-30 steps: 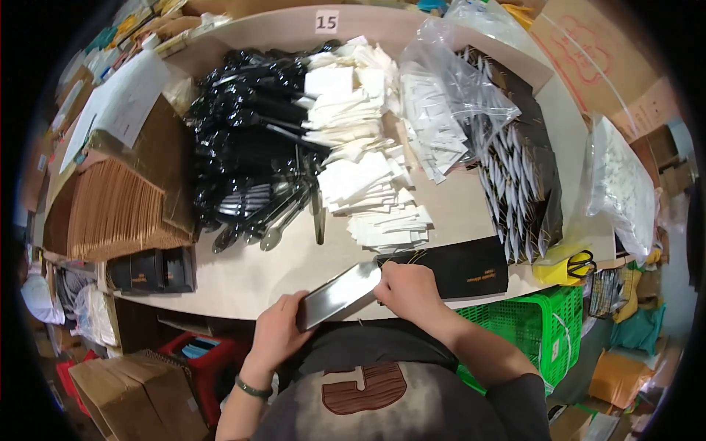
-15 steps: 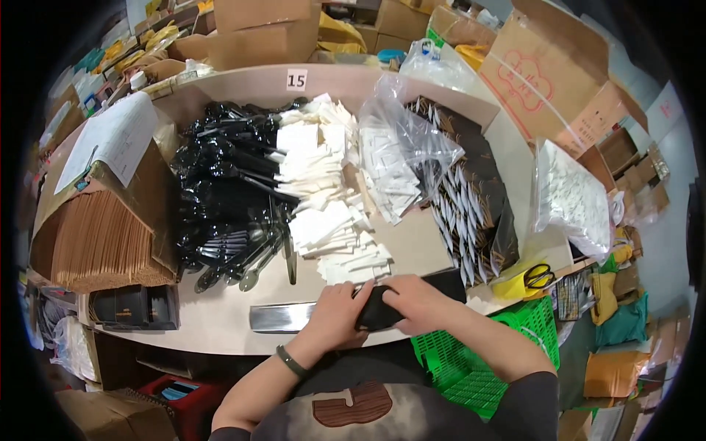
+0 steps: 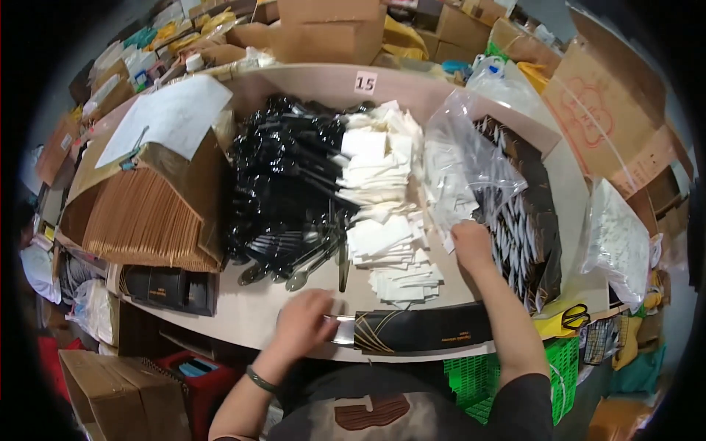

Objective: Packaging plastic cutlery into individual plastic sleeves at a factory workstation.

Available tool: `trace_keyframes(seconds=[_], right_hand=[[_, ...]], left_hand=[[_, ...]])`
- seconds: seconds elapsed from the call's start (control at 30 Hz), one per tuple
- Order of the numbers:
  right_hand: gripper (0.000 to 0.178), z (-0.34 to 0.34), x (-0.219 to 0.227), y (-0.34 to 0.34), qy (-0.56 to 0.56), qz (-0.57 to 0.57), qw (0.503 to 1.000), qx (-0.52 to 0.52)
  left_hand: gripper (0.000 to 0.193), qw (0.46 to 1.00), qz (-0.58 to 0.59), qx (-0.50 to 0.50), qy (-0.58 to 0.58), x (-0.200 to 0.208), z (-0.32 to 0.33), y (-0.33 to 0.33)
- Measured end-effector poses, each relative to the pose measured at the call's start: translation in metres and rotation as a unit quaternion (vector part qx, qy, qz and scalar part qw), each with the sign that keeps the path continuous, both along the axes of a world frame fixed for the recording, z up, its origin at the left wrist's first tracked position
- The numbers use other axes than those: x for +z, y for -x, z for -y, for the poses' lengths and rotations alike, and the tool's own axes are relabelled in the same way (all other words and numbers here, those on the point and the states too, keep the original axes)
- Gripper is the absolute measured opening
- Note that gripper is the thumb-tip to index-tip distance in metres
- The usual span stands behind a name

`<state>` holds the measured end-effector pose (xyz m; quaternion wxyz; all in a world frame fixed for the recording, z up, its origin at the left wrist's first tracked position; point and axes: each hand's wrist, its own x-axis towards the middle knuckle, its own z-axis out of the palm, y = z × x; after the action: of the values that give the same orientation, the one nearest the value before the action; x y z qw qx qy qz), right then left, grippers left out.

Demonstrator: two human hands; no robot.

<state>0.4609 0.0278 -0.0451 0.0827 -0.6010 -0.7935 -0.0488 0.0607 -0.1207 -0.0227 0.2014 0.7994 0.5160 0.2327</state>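
My right hand (image 3: pixel 472 244) reaches to the near end of the flat white packets (image 3: pixel 445 187), which lie partly under a clear plastic bag (image 3: pixel 496 170). Its fingers are curled down there, and what they grip is hidden. Low over a shiny metal strip (image 3: pixel 343 331) is my left hand (image 3: pixel 303 322), slightly blurred, fingers apart and holding nothing. It is just short of the clear-wrapped black spoons and forks (image 3: pixel 294 184). Between my forearms a black sleeve with gold lines (image 3: pixel 423 328) lies flat at the table's front edge. Beyond it are stacked white paper packets (image 3: pixel 379 242).
A carton of brown envelopes (image 3: pixel 143 220) stands at left, with black boxes (image 3: pixel 169 290) below it. On the right lie slim silver-wrapped pieces on black sheets (image 3: pixel 515 242), scissors (image 3: pixel 575 317) and a bag of white packets (image 3: pixel 618 242). A green crate (image 3: pixel 562 375) sits under the edge.
Both hands have let go of the black sleeve, which now lies flat. My right hand has moved forward to the white packets; my left has drawn away leftward. The view has shifted left.
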Motion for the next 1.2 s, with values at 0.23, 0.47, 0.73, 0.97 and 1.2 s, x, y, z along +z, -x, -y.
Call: trace_keyframes(seconds=[0.23, 0.47, 0.73, 0.97, 1.2], right_hand=[[0.023, 0.009, -0.016, 0.000, -0.095, -0.157, 0.980, -0.077], [0.016, 0.042, 0.007, 0.021, 0.022, -0.110, 0.990, -0.088], [0.014, 0.027, 0.081, 0.099, 0.059, -0.270, 0.946, 0.168], [0.011, -0.028, 0.035, 0.113, 0.016, -0.046, 0.966, 0.253], [0.020, 0.080, 0.093, 0.192, 0.322, -0.274, 0.906, 0.036]], left_hand=[[0.030, 0.951, -0.145, -0.130, -0.240, 0.014, -0.066, 0.005], [0.024, 0.942, -0.213, -0.174, -0.193, 0.003, -0.107, 0.032], [0.031, 0.951, -0.017, -0.024, -0.308, 0.042, -0.083, 0.045], [0.026, 0.980, 0.041, 0.091, -0.172, 0.046, -0.038, 0.027], [0.023, 0.954, 0.097, 0.277, -0.052, -0.004, 0.022, 0.079]])
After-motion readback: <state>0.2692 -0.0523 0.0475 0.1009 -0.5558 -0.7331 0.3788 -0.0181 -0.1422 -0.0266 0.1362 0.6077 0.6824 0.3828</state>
